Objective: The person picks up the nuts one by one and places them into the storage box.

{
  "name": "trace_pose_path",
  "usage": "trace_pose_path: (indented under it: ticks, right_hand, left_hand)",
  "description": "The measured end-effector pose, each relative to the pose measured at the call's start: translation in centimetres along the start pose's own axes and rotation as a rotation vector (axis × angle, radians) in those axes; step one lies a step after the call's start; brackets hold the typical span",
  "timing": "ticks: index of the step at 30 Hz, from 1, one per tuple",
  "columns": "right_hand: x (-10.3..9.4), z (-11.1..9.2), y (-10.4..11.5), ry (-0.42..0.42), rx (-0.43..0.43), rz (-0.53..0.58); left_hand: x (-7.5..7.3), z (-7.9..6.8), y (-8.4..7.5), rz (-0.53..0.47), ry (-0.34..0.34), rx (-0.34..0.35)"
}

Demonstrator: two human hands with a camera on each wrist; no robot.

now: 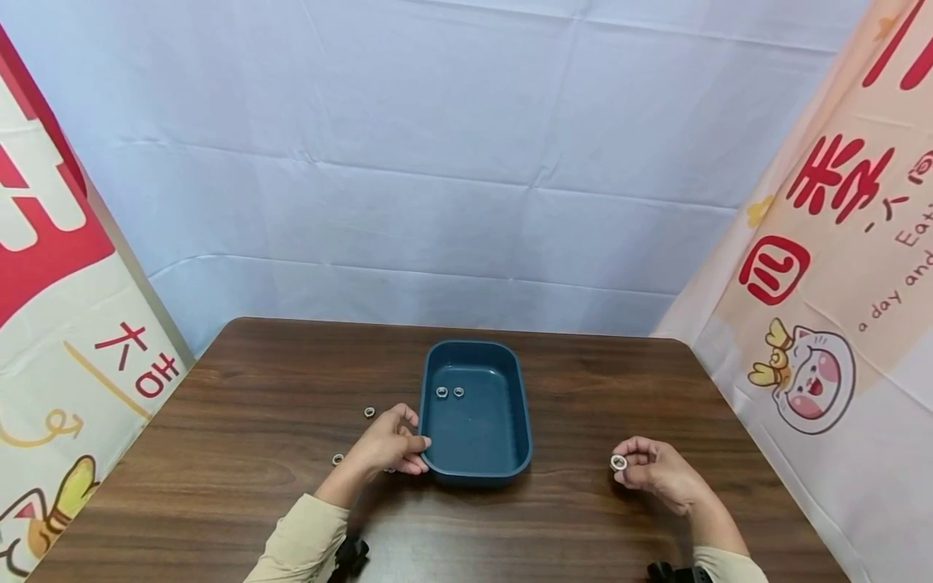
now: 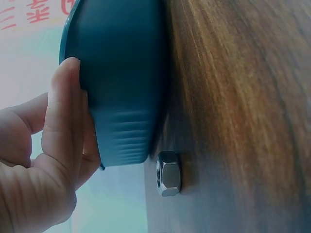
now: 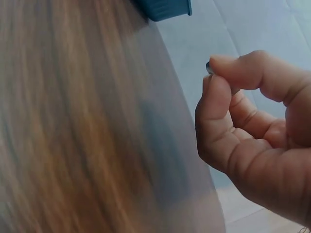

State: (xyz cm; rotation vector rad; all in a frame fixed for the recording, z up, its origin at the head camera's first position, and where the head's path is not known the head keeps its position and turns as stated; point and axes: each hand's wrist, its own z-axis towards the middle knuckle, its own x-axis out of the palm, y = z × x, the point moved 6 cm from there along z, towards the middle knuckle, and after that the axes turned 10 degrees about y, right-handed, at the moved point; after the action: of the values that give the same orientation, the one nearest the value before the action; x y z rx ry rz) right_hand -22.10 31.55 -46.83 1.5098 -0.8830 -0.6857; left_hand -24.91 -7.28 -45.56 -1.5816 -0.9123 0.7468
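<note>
A dark blue rectangular plastic container (image 1: 477, 444) stands on the table, with two hex nuts (image 1: 441, 393) lying inside near its left wall. My left hand (image 1: 385, 444) grips the container's near left edge, thumb over the rim and fingers against the outer wall. Under that hand, a steel hex nut (image 2: 168, 174) stands out on the wood beside the container in the left wrist view. Off to the right, my right hand (image 1: 662, 476) pinches another nut (image 1: 618, 462) between thumb and fingertips above the table. Only a dark sliver of it shows in the right wrist view.
Left of the container, loose nuts lie on the brown wooden table (image 1: 568, 518), one farther back (image 1: 369, 412) and another beside the left wrist (image 1: 338, 459). A pale cloth (image 1: 437, 202) hangs behind the table, with printed banners (image 1: 816, 324) at both sides.
</note>
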Motion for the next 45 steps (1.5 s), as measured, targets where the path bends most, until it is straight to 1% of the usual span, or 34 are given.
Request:
trace_pose_path:
  ticks: [5, 10, 14, 20, 26, 30, 33, 35, 37, 41, 45]
  right_hand:
    - [0.9, 0.5, 0.8, -0.071, 0.034, -0.07]
    - [1.7, 1.5, 1.4, -0.091, 0.023, -0.091]
    - [2.3, 2.3, 1.8, -0.083, -0.012, -0.065]
    - [3.0, 3.4, 2.3, -0.082, -0.048, 0.007]
    - [3.4, 4.6, 2.6, -0.06, -0.075, 0.084]
    - [3.7, 5.4, 3.0, -0.056, -0.087, 0.094]
    - [4.0, 5.9, 3.4, -0.058, -0.085, 0.062]
    - [4.2, 6.2, 3.7, -0.075, -0.077, 0.012]
    - [4.4, 6.5, 4.1, -0.115, -0.066, -0.067]
    - [4.5, 7.1, 4.8, -0.188, -0.047, -0.183]
    - [4.6, 7.6, 5.1, -0.204, -0.039, -0.189]
  left_hand:
    - [0.1, 0.0, -0.2, -0.006, -0.001, -0.003]
    - [0.1, 0.0, -0.3, -0.01, 0.0, 0.001]
    - [0.1, 0.0, -0.2, -0.012, -0.002, 0.001]
    - [0.1, 0.2, 0.2, -0.02, 0.013, 0.001]
    - [0.0, 0.3, 0.3, -0.028, 0.013, 0.001]
    - [-0.1, 0.3, 0.4, -0.031, 0.007, -0.005]
    - [-0.2, 0.2, 0.4, -0.031, 0.007, -0.007]
    - [-0.2, 0.2, 0.4, -0.03, 0.009, -0.007]
    - [-0.3, 0.1, 0.3, -0.027, 0.009, -0.002]
    - [-0.2, 0.1, 0.1, -0.03, 0.007, 0.012]
    - [-0.1, 0.1, 0.0, -0.029, 0.017, 0.01]
